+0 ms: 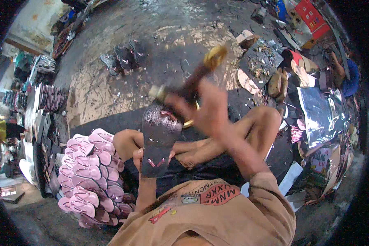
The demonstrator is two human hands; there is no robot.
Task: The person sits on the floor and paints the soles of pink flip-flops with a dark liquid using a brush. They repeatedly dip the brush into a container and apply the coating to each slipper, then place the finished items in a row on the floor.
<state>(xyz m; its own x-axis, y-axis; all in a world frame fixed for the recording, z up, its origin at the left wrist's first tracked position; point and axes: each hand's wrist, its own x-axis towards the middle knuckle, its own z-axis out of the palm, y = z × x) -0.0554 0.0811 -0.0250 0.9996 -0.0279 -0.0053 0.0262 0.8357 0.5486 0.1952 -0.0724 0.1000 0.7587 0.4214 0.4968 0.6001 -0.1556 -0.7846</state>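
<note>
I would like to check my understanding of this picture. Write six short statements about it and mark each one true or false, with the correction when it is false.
1. The left hand holds a dark sole. True.
2. The right hand is empty. False: it grips a blurred tool with a yellow end.
3. A pile of pink sandals is on the person's left. True.
4. The person is standing. False: the person sits with bent legs.
5. A shiny silvery sheet lies on the person's right. True.
6. The strap ends showing on the sole are green. False: they look pink.
</note>
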